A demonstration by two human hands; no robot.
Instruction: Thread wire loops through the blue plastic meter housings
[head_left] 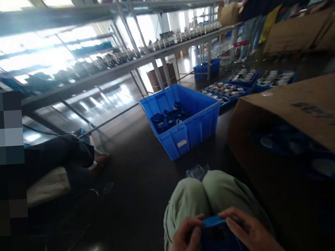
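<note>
Over my lap, both hands hold a dark blue part with a lighter blue upper edge; its exact kind is hard to make out in the dim light. My left hand pinches the left end of that edge. On the other side, my right hand grips the right end between thumb and fingers. The lower portion of the part runs out of the frame. Ahead of my knees, a blue plastic bin stands on the floor with several dark blue pieces inside.
An open cardboard box with blue parts stands close on my right. Clear plastic wrap lies before my knees. Trays of small parts sit farther back. Metal shelving runs along the left. A seated person's leg is at left; another person stands behind.
</note>
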